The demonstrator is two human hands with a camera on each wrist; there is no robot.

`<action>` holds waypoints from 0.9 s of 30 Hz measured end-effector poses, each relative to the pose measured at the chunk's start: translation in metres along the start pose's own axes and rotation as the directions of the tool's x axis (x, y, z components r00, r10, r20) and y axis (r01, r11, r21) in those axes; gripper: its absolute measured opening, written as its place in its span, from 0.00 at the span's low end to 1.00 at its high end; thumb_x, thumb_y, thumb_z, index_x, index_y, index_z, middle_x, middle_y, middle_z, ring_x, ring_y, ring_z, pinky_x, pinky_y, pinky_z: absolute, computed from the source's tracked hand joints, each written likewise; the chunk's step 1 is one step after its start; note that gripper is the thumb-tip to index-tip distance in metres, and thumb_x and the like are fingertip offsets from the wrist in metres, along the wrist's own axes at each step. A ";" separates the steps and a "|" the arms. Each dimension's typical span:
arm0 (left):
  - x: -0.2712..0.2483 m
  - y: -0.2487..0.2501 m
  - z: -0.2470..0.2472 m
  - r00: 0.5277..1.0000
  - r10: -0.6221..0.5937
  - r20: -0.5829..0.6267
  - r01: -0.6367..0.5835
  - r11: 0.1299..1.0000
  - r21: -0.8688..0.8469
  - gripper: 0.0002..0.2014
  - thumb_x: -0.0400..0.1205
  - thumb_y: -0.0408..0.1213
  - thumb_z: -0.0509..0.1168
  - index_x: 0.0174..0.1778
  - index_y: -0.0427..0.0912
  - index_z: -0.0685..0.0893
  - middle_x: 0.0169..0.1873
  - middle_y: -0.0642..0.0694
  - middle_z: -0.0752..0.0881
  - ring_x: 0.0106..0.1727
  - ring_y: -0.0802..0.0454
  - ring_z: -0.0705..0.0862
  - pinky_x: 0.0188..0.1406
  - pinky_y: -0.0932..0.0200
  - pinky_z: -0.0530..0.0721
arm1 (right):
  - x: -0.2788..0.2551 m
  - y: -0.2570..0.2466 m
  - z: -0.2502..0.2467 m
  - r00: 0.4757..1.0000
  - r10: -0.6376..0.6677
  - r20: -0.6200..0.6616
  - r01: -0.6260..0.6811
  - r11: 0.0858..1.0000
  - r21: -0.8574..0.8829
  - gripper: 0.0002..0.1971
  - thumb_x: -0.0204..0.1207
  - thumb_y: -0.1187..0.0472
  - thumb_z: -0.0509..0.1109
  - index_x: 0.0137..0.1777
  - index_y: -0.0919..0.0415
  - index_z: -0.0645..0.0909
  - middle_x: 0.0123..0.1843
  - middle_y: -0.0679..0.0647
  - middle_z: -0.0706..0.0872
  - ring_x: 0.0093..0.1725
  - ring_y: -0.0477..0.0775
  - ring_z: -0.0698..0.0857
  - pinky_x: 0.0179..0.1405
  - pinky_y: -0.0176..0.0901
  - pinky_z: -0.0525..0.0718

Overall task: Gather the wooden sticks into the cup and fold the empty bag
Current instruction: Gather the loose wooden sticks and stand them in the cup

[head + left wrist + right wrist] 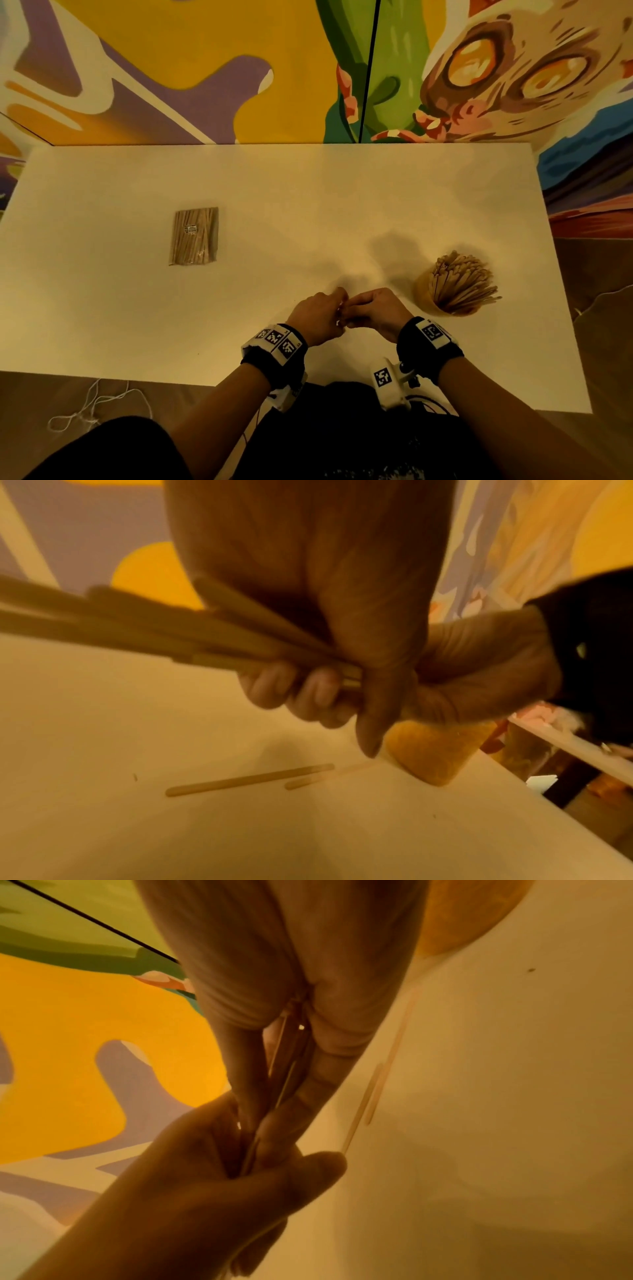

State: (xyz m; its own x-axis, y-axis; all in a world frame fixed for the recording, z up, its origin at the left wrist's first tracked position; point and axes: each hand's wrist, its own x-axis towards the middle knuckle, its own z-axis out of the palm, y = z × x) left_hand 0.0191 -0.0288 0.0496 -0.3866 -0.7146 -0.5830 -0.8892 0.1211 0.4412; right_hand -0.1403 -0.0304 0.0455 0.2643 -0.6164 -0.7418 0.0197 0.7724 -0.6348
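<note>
Wooden sticks (143,631) between left hand (320,317) and right hand (373,317).

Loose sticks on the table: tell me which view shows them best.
The left wrist view: two loose sticks lie in plain sight on the table near the cup. The right wrist view shows them faint and edge-on; in the head view the hands hide them.

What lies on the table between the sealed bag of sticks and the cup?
In the head view, only bare table separates the bag and cup; both hands sit nearer, below that line.
</note>
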 end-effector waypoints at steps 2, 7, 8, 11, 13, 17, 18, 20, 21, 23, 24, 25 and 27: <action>-0.001 -0.006 -0.006 0.997 -0.024 0.074 0.027 0.999 -0.041 0.22 0.75 0.50 0.73 0.61 0.48 0.77 0.47 0.46 0.88 0.46 0.46 0.85 0.39 0.54 0.78 | -0.001 0.001 -0.004 1.000 0.015 0.003 -0.015 1.000 0.025 0.06 0.69 0.76 0.76 0.46 0.75 0.88 0.42 0.72 0.90 0.37 0.63 0.91 0.37 0.42 0.88; -0.013 -0.031 -0.029 0.977 -0.069 0.199 0.160 0.860 -0.485 0.19 0.79 0.60 0.66 0.49 0.48 0.88 0.37 0.47 0.92 0.30 0.52 0.87 0.28 0.58 0.81 | -0.005 -0.003 -0.020 0.999 0.002 -0.041 0.003 0.991 0.131 0.04 0.70 0.77 0.74 0.43 0.74 0.88 0.37 0.70 0.89 0.35 0.61 0.90 0.35 0.41 0.89; -0.016 -0.034 -0.031 0.983 -0.086 0.160 0.166 0.780 -0.603 0.21 0.81 0.60 0.64 0.47 0.44 0.89 0.36 0.45 0.92 0.30 0.49 0.86 0.25 0.60 0.78 | -0.005 -0.004 -0.021 0.999 -0.008 -0.047 0.015 0.988 0.152 0.03 0.70 0.77 0.74 0.43 0.74 0.88 0.37 0.69 0.89 0.35 0.61 0.90 0.36 0.41 0.89; -0.020 -0.034 -0.030 0.977 -0.214 0.022 0.136 0.534 -0.835 0.27 0.84 0.57 0.60 0.42 0.35 0.90 0.33 0.35 0.90 0.25 0.42 0.82 0.22 0.60 0.77 | -0.006 -0.008 -0.017 0.997 -0.051 -0.053 0.060 0.982 0.178 0.03 0.71 0.77 0.74 0.43 0.74 0.87 0.35 0.66 0.89 0.34 0.61 0.90 0.36 0.41 0.89; -0.017 -0.029 -0.023 0.960 -0.281 -0.007 0.114 0.410 -0.905 0.29 0.85 0.56 0.58 0.41 0.31 0.90 0.31 0.33 0.88 0.22 0.42 0.81 0.21 0.59 0.78 | -0.006 -0.009 -0.007 0.995 -0.088 -0.039 0.093 0.984 0.155 0.03 0.70 0.77 0.74 0.44 0.74 0.86 0.35 0.64 0.89 0.34 0.60 0.90 0.36 0.41 0.89; -0.014 -0.018 -0.011 0.947 -0.321 -0.024 0.074 0.289 -0.954 0.27 0.86 0.51 0.60 0.42 0.26 0.88 0.29 0.32 0.85 0.20 0.42 0.79 0.22 0.57 0.79 | -0.004 -0.007 0.008 0.987 -0.155 -0.041 0.157 0.987 0.039 0.05 0.71 0.74 0.76 0.45 0.73 0.87 0.35 0.62 0.89 0.33 0.59 0.89 0.34 0.40 0.88; -0.015 -0.018 -0.010 0.954 -0.299 -0.015 0.077 0.293 -0.953 0.25 0.86 0.49 0.60 0.43 0.27 0.88 0.29 0.33 0.85 0.21 0.42 0.79 0.23 0.57 0.79 | -0.005 -0.008 0.006 0.987 -0.158 -0.036 0.159 0.987 0.013 0.05 0.71 0.73 0.76 0.45 0.73 0.87 0.35 0.62 0.89 0.33 0.59 0.89 0.33 0.39 0.87; -0.018 -0.020 -0.008 0.976 -0.216 0.032 0.102 0.319 -0.942 0.21 0.86 0.46 0.61 0.45 0.30 0.90 0.33 0.30 0.87 0.24 0.41 0.81 0.27 0.55 0.81 | -0.006 -0.013 -0.002 0.990 -0.138 0.027 0.139 0.989 -0.059 0.04 0.71 0.73 0.76 0.45 0.74 0.87 0.34 0.63 0.89 0.33 0.58 0.88 0.33 0.39 0.87; -0.020 -0.023 -0.009 0.984 -0.169 0.060 0.118 0.357 -0.927 0.20 0.85 0.46 0.62 0.47 0.32 0.90 0.37 0.29 0.88 0.27 0.40 0.82 0.31 0.53 0.82 | -0.006 -0.017 -0.006 0.990 -0.122 0.077 0.130 0.984 -0.122 0.04 0.71 0.73 0.76 0.45 0.74 0.88 0.34 0.63 0.89 0.32 0.57 0.89 0.32 0.38 0.86; -0.022 -0.029 -0.013 0.989 -0.074 0.127 0.147 0.491 -0.859 0.18 0.81 0.49 0.66 0.52 0.37 0.89 0.43 0.32 0.90 0.36 0.40 0.85 0.41 0.48 0.82 | -0.006 -0.025 -0.012 0.980 -0.102 0.169 0.147 0.949 -0.279 0.05 0.71 0.72 0.77 0.45 0.75 0.88 0.34 0.63 0.90 0.32 0.54 0.89 0.32 0.39 0.86; -0.024 -0.029 -0.015 0.983 -0.014 0.181 0.159 0.544 -0.824 0.18 0.80 0.49 0.68 0.56 0.39 0.87 0.44 0.35 0.90 0.39 0.40 0.86 0.42 0.47 0.81 | -0.005 -0.029 -0.011 0.973 -0.102 0.207 0.171 0.921 -0.349 0.05 0.71 0.73 0.77 0.45 0.75 0.88 0.34 0.62 0.90 0.32 0.53 0.89 0.32 0.39 0.86; -0.025 -0.027 -0.017 0.969 0.052 0.240 0.170 0.566 -0.806 0.17 0.80 0.47 0.70 0.59 0.39 0.84 0.46 0.36 0.91 0.42 0.40 0.87 0.41 0.48 0.82 | -0.003 -0.032 -0.009 0.966 -0.105 0.238 0.197 0.893 -0.405 0.04 0.71 0.73 0.77 0.44 0.75 0.88 0.33 0.61 0.90 0.31 0.51 0.89 0.31 0.38 0.86; -0.026 -0.018 -0.019 0.935 0.152 0.320 0.183 0.567 -0.803 0.14 0.82 0.40 0.70 0.61 0.42 0.78 0.47 0.36 0.91 0.41 0.42 0.89 0.33 0.54 0.83 | 0.000 -0.038 0.000 0.953 -0.102 0.285 0.232 0.851 -0.471 0.00 0.71 0.72 0.77 0.40 0.69 0.88 0.32 0.58 0.89 0.30 0.48 0.88 0.30 0.36 0.84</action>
State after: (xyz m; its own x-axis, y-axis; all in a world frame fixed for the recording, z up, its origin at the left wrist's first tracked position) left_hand 0.0501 -0.0251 0.0696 -0.5745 -0.4300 -0.6965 -0.3780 -0.6154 0.6917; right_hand -0.1412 -0.0599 0.0692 0.5251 -0.6226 -0.5803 -0.3764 0.4416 -0.8144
